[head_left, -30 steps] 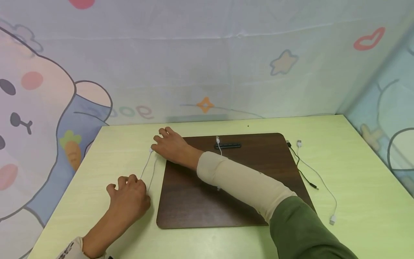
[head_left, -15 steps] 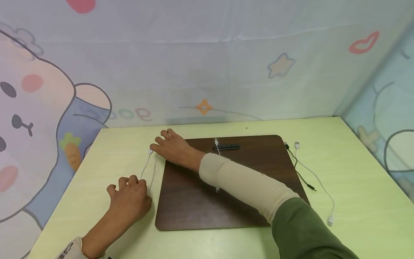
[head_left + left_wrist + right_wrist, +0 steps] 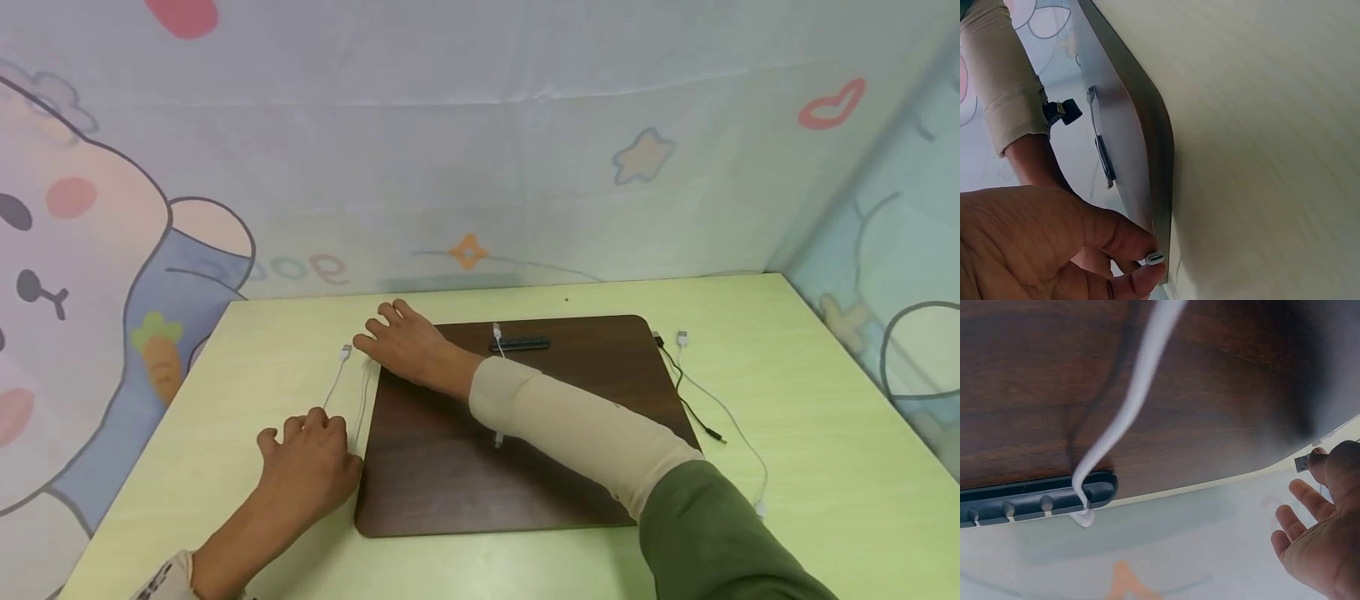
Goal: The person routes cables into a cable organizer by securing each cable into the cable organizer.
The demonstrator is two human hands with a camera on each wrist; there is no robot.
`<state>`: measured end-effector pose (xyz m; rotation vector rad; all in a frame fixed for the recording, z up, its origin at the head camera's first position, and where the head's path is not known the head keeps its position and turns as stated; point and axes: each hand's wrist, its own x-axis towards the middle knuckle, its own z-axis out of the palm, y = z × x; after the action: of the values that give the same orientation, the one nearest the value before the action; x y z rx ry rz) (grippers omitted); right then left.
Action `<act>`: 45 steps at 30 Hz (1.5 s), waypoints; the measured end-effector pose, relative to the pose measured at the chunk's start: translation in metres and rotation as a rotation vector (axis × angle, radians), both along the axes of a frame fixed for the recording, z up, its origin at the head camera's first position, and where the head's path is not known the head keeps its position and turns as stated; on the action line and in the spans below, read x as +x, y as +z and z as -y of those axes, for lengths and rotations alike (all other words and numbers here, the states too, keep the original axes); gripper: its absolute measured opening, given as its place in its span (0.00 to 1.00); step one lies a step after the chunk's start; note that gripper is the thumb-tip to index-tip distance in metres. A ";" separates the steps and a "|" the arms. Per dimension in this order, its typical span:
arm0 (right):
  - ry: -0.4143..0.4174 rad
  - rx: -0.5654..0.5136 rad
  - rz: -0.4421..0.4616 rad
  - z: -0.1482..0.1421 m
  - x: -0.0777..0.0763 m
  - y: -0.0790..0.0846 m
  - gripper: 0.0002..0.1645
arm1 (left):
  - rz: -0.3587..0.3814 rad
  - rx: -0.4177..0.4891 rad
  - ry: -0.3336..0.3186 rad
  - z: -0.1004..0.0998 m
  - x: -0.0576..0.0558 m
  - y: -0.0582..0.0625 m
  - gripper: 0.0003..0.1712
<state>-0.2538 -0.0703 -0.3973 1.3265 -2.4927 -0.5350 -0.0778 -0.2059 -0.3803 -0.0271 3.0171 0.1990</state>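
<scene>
My left hand (image 3: 311, 467) is at the board's near left side. Its thumb and finger pinch a small white cable plug (image 3: 1155, 257) with an oval end. Across the dark wooden board (image 3: 442, 492) reaches my right arm, and the right hand (image 3: 405, 342) hangs over the far left corner. There it pinches a USB plug (image 3: 1302, 464) between thumb and index finger, the other fingers loosely spread. A thin white cable (image 3: 363, 404) runs between the two hands. Left of it lies another white USB plug (image 3: 345, 353), its cable leading down behind the left hand.
A black slotted cable clip (image 3: 525, 343) sits at the board's far edge, with a white cable (image 3: 1125, 419) in its end slot. Right of the board lie a black cable (image 3: 693, 408) and a white cable (image 3: 731, 412). A printed cloth (image 3: 450, 167) stands behind the table.
Both hands have shifted slightly right relative to the board. The right hand is now apart from the white USB plug on the table. The view has moved a little.
</scene>
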 end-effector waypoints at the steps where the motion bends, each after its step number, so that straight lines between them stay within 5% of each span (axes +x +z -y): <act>1: 0.004 -0.003 -0.004 -0.001 0.000 0.000 0.22 | 0.004 0.002 -0.001 -0.001 0.000 0.000 0.11; 22: 0.059 -0.006 -0.059 -0.021 -0.004 -0.001 0.23 | 0.010 0.009 -0.035 -0.014 0.000 0.001 0.13; 45: 0.026 0.005 -0.027 -0.045 -0.007 -0.003 0.25 | -0.008 0.005 -0.072 -0.027 -0.002 0.000 0.13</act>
<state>-0.2609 -0.0254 -0.3999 1.3430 -2.4502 -0.5495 -0.0799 -0.1789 -0.3801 0.0825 3.0198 0.1996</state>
